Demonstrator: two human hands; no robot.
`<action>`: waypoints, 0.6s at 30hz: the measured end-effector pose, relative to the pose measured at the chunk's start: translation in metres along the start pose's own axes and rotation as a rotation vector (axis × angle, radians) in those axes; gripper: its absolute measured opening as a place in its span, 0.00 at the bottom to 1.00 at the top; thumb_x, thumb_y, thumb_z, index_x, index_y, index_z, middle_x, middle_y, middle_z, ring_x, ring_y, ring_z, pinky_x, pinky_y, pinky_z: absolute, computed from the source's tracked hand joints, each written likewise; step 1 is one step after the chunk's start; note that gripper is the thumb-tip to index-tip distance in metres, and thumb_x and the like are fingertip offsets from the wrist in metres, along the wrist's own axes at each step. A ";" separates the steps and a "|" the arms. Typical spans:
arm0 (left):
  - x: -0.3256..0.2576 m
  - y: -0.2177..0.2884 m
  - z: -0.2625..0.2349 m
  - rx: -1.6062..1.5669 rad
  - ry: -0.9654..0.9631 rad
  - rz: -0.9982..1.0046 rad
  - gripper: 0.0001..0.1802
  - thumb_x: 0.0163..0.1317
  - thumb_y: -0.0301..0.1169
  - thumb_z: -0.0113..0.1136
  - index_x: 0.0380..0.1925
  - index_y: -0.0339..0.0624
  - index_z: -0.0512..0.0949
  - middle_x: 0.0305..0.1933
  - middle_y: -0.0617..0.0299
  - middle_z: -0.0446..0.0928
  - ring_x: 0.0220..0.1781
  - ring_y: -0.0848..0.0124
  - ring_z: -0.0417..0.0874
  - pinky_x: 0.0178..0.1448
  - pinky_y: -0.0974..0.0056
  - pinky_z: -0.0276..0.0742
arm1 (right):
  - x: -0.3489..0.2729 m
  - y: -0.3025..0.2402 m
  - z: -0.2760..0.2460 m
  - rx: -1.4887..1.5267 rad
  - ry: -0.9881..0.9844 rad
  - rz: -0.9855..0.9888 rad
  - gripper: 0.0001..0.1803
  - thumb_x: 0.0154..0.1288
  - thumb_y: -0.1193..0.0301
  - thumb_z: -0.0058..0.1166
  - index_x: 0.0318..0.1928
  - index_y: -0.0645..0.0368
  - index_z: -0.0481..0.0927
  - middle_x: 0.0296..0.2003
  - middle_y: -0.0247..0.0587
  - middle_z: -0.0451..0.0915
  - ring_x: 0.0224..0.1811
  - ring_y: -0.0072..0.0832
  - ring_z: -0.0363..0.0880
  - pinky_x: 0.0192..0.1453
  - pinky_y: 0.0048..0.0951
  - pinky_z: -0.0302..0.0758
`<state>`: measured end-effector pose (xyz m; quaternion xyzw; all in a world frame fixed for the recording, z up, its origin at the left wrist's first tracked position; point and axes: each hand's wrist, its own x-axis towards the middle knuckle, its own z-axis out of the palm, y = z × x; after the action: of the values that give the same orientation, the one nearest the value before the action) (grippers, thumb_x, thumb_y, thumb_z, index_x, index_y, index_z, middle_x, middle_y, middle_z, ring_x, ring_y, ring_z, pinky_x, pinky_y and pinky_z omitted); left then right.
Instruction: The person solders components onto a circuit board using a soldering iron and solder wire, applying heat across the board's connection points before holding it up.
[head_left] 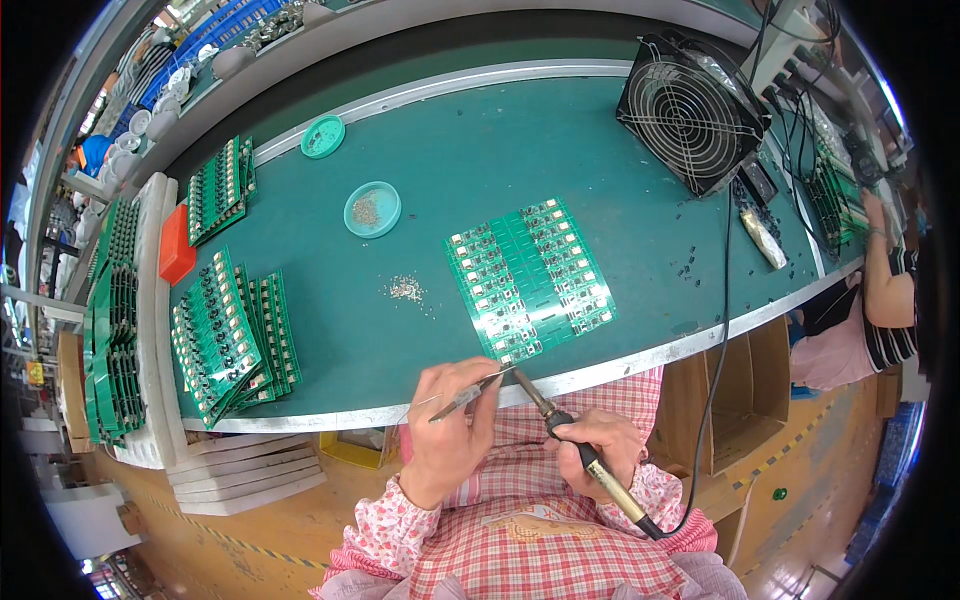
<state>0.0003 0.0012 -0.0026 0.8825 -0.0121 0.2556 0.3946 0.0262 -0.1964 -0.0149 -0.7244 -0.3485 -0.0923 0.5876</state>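
My left hand (455, 425) is closed on a pair of metal tweezers (462, 398), their tips pointing right at the near edge of a green circuit board panel (525, 285). A thin wire-like strand also sticks out to the left of these fingers; I cannot make out what it is. In my right hand (605, 445) is a soldering iron (600, 470), its tip slanting up and left to meet the tweezer tips at the board's near edge. The panel lies flat on the green mat, with rows of white and black parts on it.
Small pale parts lie in a heap (406, 289) and in a round teal dish (372, 209); another teal lid (323, 137) sits behind. Board stacks (235, 340) and a red box (177, 246) stand left. A black fan (690, 115) is back right; the iron's cord (722, 330) crosses the right side.
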 end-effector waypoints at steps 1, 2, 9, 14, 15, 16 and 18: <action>0.000 0.000 0.000 0.002 0.000 0.003 0.17 0.53 0.15 0.68 0.43 0.39 0.79 0.43 0.56 0.84 0.40 0.57 0.83 0.46 0.59 0.77 | 0.003 -0.001 -0.001 -0.043 -0.048 -0.047 0.14 0.58 0.81 0.64 0.45 0.63 0.78 0.26 0.40 0.83 0.21 0.30 0.80 0.23 0.28 0.75; 0.000 0.000 0.001 0.000 -0.001 0.003 0.17 0.53 0.15 0.68 0.43 0.39 0.79 0.43 0.56 0.84 0.40 0.57 0.83 0.46 0.59 0.77 | 0.004 0.000 0.000 -0.044 -0.016 -0.060 0.15 0.56 0.81 0.64 0.45 0.63 0.78 0.26 0.39 0.83 0.20 0.29 0.79 0.22 0.28 0.74; 0.000 0.001 0.000 0.011 0.005 0.013 0.18 0.52 0.15 0.68 0.43 0.40 0.79 0.42 0.57 0.85 0.40 0.58 0.84 0.46 0.59 0.77 | 0.015 -0.009 -0.005 -0.175 -0.109 -0.131 0.16 0.53 0.80 0.67 0.44 0.62 0.80 0.21 0.33 0.78 0.17 0.26 0.75 0.20 0.27 0.71; 0.000 0.001 0.002 0.018 0.009 0.013 0.18 0.52 0.15 0.69 0.43 0.40 0.79 0.42 0.57 0.85 0.40 0.58 0.84 0.46 0.60 0.77 | 0.012 -0.013 0.000 -0.208 -0.085 -0.137 0.17 0.51 0.80 0.67 0.43 0.61 0.82 0.18 0.31 0.76 0.16 0.26 0.75 0.20 0.25 0.71; 0.000 0.001 0.002 0.016 0.006 0.014 0.18 0.52 0.15 0.69 0.43 0.40 0.79 0.42 0.57 0.85 0.40 0.58 0.84 0.46 0.60 0.77 | 0.012 -0.013 0.000 -0.200 -0.058 -0.112 0.17 0.51 0.80 0.67 0.43 0.61 0.82 0.18 0.31 0.76 0.17 0.25 0.75 0.21 0.25 0.72; 0.001 0.002 0.002 0.013 0.003 0.015 0.18 0.52 0.15 0.69 0.43 0.40 0.79 0.42 0.57 0.84 0.40 0.58 0.84 0.46 0.60 0.77 | 0.010 -0.013 -0.001 -0.202 -0.058 -0.112 0.17 0.51 0.80 0.67 0.43 0.61 0.82 0.18 0.31 0.76 0.17 0.25 0.75 0.21 0.25 0.72; 0.001 0.001 0.001 0.014 0.000 0.015 0.18 0.52 0.15 0.69 0.43 0.40 0.79 0.42 0.57 0.84 0.40 0.58 0.84 0.46 0.60 0.77 | 0.005 -0.010 -0.002 -0.186 0.010 -0.136 0.17 0.51 0.81 0.66 0.44 0.61 0.81 0.18 0.31 0.77 0.18 0.26 0.77 0.22 0.25 0.74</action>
<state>0.0012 -0.0004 -0.0022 0.8852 -0.0169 0.2586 0.3864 0.0243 -0.1951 -0.0035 -0.7500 -0.3838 -0.1677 0.5118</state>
